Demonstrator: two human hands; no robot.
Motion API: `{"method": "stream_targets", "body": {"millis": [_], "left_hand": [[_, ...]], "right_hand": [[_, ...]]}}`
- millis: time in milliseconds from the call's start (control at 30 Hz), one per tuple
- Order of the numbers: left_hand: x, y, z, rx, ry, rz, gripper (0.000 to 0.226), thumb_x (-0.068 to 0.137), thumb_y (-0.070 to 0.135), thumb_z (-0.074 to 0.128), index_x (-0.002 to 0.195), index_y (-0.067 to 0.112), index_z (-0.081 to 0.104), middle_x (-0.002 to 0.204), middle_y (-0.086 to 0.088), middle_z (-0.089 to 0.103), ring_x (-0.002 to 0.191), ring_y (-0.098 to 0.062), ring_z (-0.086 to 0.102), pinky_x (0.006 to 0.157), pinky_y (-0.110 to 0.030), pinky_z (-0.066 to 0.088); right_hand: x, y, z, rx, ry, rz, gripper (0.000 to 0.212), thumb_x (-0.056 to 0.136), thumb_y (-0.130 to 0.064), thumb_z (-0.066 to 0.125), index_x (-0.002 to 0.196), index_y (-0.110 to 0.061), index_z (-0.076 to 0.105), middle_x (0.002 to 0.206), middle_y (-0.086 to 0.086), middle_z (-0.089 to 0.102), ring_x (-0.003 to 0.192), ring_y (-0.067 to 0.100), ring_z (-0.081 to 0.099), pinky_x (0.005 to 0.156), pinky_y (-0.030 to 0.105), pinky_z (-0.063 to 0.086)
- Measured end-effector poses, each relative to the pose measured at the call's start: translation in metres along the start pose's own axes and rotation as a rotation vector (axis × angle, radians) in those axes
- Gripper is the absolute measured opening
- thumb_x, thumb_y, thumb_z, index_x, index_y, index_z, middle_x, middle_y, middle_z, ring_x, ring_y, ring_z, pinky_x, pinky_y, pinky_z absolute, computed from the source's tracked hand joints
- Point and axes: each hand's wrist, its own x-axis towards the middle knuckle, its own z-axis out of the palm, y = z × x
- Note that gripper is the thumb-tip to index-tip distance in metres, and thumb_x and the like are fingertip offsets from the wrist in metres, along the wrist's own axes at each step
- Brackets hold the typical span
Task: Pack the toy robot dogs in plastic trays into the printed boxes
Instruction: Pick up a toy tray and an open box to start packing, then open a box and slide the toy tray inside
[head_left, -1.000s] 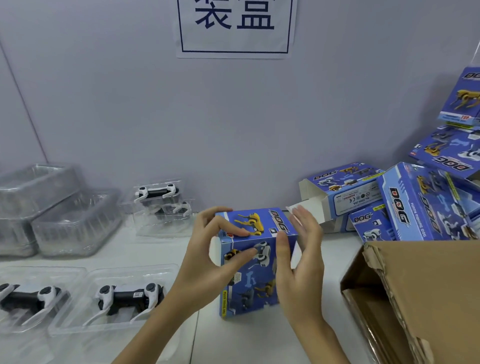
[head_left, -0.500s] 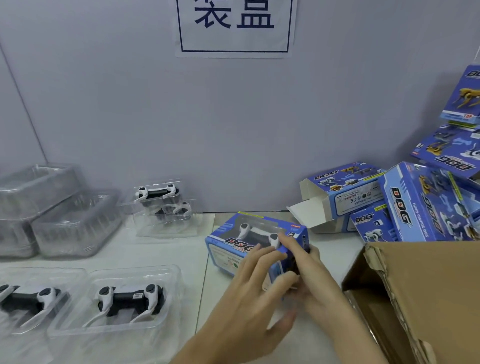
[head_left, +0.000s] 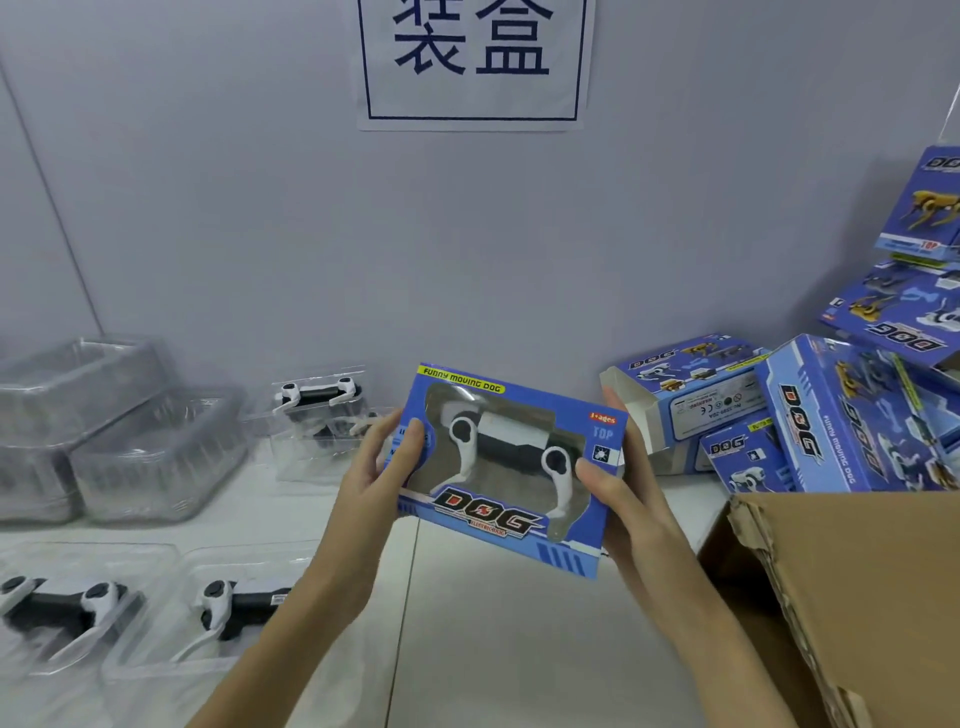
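Observation:
A blue printed box (head_left: 566, 540) with a clear window is lifted above the table, window facing me. Inside it shows a white and black toy robot dog (head_left: 511, 447). My left hand (head_left: 376, 467) grips the box's left end and my right hand (head_left: 618, 499) grips its right end. Two more toy dogs in clear plastic trays, one (head_left: 57, 608) and another (head_left: 234, 608), lie at the near left. A third trayed dog (head_left: 317, 397) stands by the wall. An empty blue box (head_left: 685, 400) with its flap open lies at the back right.
Stacks of empty clear trays (head_left: 104, 431) sit at the far left. Several blue printed boxes (head_left: 852, 421) pile up at the right against the wall. A large brown cardboard carton (head_left: 857, 587) stands open at the near right. A paper sign (head_left: 472, 62) hangs on the wall.
The box stood on end a second ago, then lay flat on the table under both hands. Now both hands have lifted it and tilted its window toward me.

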Motion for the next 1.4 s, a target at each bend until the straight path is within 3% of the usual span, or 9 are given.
{"method": "stream_targets", "body": {"millis": [233,400,500,733,900,1000,1100,1233,1400], "left_hand": [[-0.003,0.009,0.000,-0.039,0.005,0.006,0.035,0.097,0.048,0.060,0.118,0.024,0.075,0.118,-0.004,0.077,0.116,-0.034,0.069,0.114,-0.060,0.044],[0.009,0.039,-0.041,0.132,-0.182,0.013,0.047,0.085,0.060,0.077,0.120,0.029,0.078,0.118,-0.005,0.079,0.113,-0.025,0.074,0.113,-0.052,0.046],[0.010,0.038,-0.052,0.138,-0.172,0.021,0.059,0.066,0.068,0.078,0.116,0.036,0.078,0.113,-0.006,0.080,0.103,-0.027,0.077,0.105,-0.050,0.053],[0.005,0.013,-0.041,0.185,0.125,0.296,0.058,0.097,0.067,0.036,0.135,0.030,0.059,0.128,0.011,0.069,0.120,-0.007,0.065,0.097,-0.043,0.053],[0.004,-0.001,-0.043,0.509,0.154,0.390,0.041,0.103,0.064,0.036,0.111,0.038,0.066,0.115,0.023,0.064,0.111,-0.002,0.061,0.090,-0.034,0.050],[0.004,-0.008,-0.044,0.773,0.134,0.404,0.034,0.107,0.048,0.042,0.101,0.031,0.070,0.113,0.013,0.061,0.115,-0.017,0.054,0.093,-0.041,0.049],[0.003,-0.009,-0.048,0.943,0.136,0.387,0.037,0.102,0.048,0.043,0.101,0.025,0.072,0.116,0.005,0.060,0.118,-0.022,0.049,0.091,-0.042,0.048],[0.003,-0.007,-0.050,0.964,0.125,0.366,0.034,0.102,0.048,0.045,0.102,0.026,0.071,0.118,0.006,0.060,0.119,-0.020,0.048,0.092,-0.044,0.049],[0.001,-0.008,-0.050,1.004,0.080,0.410,0.025,0.101,0.046,0.051,0.091,0.030,0.067,0.109,0.014,0.061,0.110,-0.015,0.051,0.076,-0.033,0.048]], "right_hand": [[-0.004,-0.014,0.002,-0.185,0.088,0.119,0.060,0.087,-0.052,0.075,0.139,-0.033,0.052,0.115,0.004,0.076,0.102,0.021,0.075,0.075,0.027,0.061],[-0.017,-0.033,-0.007,-0.312,-0.324,0.416,0.061,0.090,-0.053,0.072,0.140,-0.023,0.055,0.123,0.011,0.075,0.108,0.035,0.073,0.087,0.040,0.061],[-0.019,-0.031,0.004,-0.350,-0.406,0.522,0.063,0.091,-0.047,0.076,0.141,-0.018,0.051,0.125,0.011,0.074,0.109,0.037,0.073,0.089,0.040,0.060],[-0.011,-0.034,0.016,0.245,0.102,0.140,0.052,0.088,-0.010,0.076,0.130,0.009,0.053,0.127,0.028,0.069,0.112,0.048,0.070,0.104,0.046,0.055],[-0.012,-0.052,0.028,0.691,0.427,-0.225,0.053,0.092,-0.022,0.067,0.142,-0.011,0.053,0.144,0.016,0.062,0.130,0.030,0.063,0.103,0.042,0.057],[-0.017,-0.063,0.026,0.740,0.530,-0.335,0.044,0.095,-0.053,0.064,0.134,-0.033,0.056,0.145,0.007,0.061,0.125,0.025,0.068,0.099,0.039,0.058],[-0.022,-0.069,0.016,0.689,0.570,-0.377,0.069,0.090,-0.068,0.061,0.147,-0.037,0.040,0.148,0.002,0.058,0.125,0.021,0.067,0.098,0.037,0.057],[-0.022,-0.065,0.011,0.485,0.595,-0.331,0.060,0.098,-0.045,0.064,0.151,-0.025,0.044,0.132,0.006,0.071,0.115,0.022,0.072,0.084,0.031,0.058],[-0.019,-0.052,0.013,0.366,0.565,-0.180,0.010,0.100,-0.022,0.064,0.098,-0.019,0.073,0.083,0.003,0.069,0.064,0.012,0.062,0.052,0.020,0.049]]}}
